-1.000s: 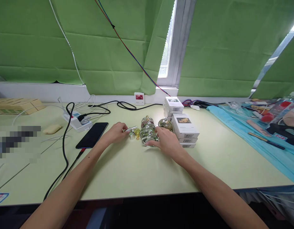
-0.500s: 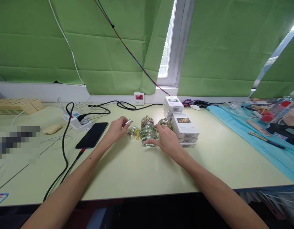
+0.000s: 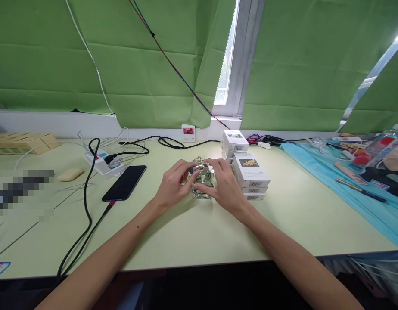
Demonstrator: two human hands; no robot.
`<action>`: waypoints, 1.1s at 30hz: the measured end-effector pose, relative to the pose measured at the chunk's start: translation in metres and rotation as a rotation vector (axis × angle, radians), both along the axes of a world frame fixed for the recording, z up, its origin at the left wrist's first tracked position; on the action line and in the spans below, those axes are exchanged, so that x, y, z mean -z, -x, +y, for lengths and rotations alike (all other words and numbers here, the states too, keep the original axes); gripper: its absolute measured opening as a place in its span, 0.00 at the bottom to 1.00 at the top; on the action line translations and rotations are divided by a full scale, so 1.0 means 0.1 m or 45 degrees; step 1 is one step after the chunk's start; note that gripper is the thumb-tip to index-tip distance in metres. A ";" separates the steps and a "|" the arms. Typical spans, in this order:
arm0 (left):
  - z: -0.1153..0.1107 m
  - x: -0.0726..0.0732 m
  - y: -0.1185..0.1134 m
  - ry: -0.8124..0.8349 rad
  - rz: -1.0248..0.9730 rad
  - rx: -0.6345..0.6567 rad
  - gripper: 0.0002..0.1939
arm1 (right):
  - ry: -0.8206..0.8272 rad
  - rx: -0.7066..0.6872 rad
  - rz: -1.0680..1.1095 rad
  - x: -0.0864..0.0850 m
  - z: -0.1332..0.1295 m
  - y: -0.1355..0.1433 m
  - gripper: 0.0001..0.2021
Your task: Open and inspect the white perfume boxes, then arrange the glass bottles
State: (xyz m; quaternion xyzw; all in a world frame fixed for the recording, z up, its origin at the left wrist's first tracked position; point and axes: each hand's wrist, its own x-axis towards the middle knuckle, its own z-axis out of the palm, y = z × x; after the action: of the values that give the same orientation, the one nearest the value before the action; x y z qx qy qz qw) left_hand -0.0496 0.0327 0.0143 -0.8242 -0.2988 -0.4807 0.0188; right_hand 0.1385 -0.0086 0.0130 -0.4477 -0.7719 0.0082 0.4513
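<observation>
Between my hands, near the middle of the table, glass bottles point(image 3: 203, 192) stand in a row going away from me. My left hand point(image 3: 176, 183) pinches a small silver cap point(image 3: 197, 167) over the bottles. My right hand point(image 3: 225, 186) lies against their right side, its thumb on the nearest bottle and its fingers around those behind. Small yellow and silver pieces are mostly hidden behind my left fingers. White boxes point(image 3: 251, 171) with small pictures are stacked just right of my right hand.
A black phone point(image 3: 124, 183) with a cable lies at the left, beside a white power strip point(image 3: 105, 163) and a beige oval object point(image 3: 70, 174). Yellowish boxes point(image 3: 23, 143) sit at the far left. Blue cloth point(image 3: 341, 185) with bottles and clutter covers the right side.
My left hand has moved right, carrying the silver cap from beside the bottles to above them. My right hand has stayed at the bottles, its fingers shifted slightly up and left.
</observation>
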 end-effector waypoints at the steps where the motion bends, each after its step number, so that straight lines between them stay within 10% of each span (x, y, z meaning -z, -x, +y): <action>1: 0.00 0.00 0.00 -0.015 0.000 0.008 0.07 | -0.040 -0.041 -0.001 0.01 0.00 0.00 0.27; 33: -0.09 0.02 -0.12 -0.184 -0.024 0.164 0.05 | -0.421 -0.187 -0.016 0.04 0.07 0.02 0.17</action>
State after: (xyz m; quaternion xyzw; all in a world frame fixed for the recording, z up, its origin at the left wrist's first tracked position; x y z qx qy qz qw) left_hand -0.0372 0.0232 0.0127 -0.8336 -0.2101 -0.5089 0.0445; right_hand 0.1364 -0.0018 0.0088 -0.3098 -0.7962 -0.0884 0.5121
